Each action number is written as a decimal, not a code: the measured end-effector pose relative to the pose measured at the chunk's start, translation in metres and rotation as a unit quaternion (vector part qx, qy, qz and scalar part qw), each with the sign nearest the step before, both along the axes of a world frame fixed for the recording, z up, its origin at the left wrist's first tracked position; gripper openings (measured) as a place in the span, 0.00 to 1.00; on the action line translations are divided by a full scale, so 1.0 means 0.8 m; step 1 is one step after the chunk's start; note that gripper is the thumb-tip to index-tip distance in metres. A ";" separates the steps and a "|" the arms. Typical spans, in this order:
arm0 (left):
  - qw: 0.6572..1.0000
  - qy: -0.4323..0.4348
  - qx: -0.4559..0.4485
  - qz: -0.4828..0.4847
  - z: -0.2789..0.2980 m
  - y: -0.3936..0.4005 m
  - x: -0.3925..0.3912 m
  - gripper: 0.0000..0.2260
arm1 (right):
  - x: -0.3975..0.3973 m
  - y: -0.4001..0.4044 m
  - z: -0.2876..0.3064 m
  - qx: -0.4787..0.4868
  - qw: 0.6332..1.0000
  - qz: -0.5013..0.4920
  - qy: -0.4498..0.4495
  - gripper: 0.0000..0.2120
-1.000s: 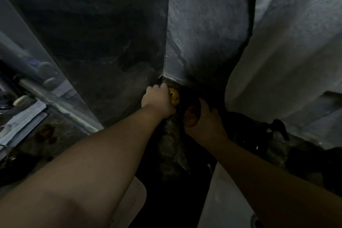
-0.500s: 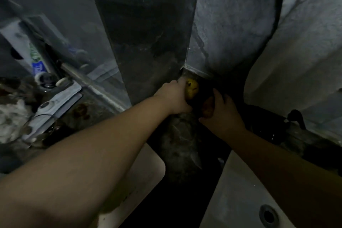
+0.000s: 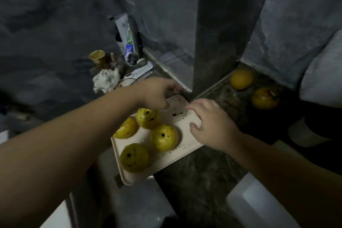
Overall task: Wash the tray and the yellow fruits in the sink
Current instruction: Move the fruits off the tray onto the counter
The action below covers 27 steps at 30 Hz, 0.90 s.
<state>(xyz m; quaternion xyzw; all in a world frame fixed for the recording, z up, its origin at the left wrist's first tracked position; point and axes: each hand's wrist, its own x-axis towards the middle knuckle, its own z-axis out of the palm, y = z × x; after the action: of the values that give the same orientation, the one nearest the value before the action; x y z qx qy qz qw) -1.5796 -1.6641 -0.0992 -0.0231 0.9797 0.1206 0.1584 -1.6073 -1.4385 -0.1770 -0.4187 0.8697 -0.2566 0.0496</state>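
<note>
Hands (image 3: 157,92) moved from corner, tray (image 3: 187,146) on counter (image 3: 203,168)

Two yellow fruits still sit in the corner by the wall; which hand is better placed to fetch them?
Probably the right hand: it rests open on the tray edge nearest the two corner fruits. The left hand is farther away, across the tray.

**One camera, looking down from the head**

There is only one view. The camera sits on the person's head and looks forward and down. It is close: both bare arms reach in from the bottom edge, and the flat cream plastic tray (image 3: 187,141) fills the middle. The dark stone counter (image 3: 203,172) lies below. The grey wall is at the top. The wide lens bends the edges.
</note>
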 end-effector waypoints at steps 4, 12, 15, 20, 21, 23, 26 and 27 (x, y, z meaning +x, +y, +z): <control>0.997 -0.071 0.001 0.017 -0.021 -0.026 0.025 0.37 | 0.020 -0.023 -0.017 0.067 0.994 0.057 -0.069 0.34; 0.988 -0.120 -0.090 0.036 -0.081 -0.051 0.043 0.49 | 0.030 -0.064 -0.050 0.159 0.982 0.076 -0.072 0.48; 0.991 -0.080 -0.100 0.045 -0.099 -0.056 0.044 0.43 | 0.040 -0.079 -0.062 0.168 0.978 0.081 -0.089 0.48; 0.991 -0.061 -0.095 0.066 -0.115 -0.055 0.046 0.40 | 0.047 -0.089 -0.070 0.163 0.979 0.063 -0.103 0.47; 0.992 -0.054 -0.094 0.066 -0.117 -0.054 0.048 0.39 | 0.047 -0.088 -0.070 0.157 0.979 0.062 -0.110 0.47; 0.993 -0.047 -0.089 0.064 -0.118 -0.053 0.049 0.42 | 0.043 -0.083 -0.069 0.143 0.981 0.055 -0.121 0.47; 0.995 -0.029 -0.072 0.062 -0.113 -0.048 0.046 0.45 | 0.028 -0.059 -0.067 0.131 0.986 0.028 -0.098 0.48; 0.996 -0.019 -0.062 0.062 -0.109 -0.043 0.042 0.46 | 0.020 -0.047 -0.066 0.124 0.987 0.015 -0.098 0.49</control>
<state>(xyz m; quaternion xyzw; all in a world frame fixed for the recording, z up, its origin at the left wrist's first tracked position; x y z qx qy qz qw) -1.5461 -1.6988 -0.1866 -0.0957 0.9788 0.0691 0.1672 -1.5911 -1.4761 -0.2297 -0.3956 0.8792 -0.1859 0.1897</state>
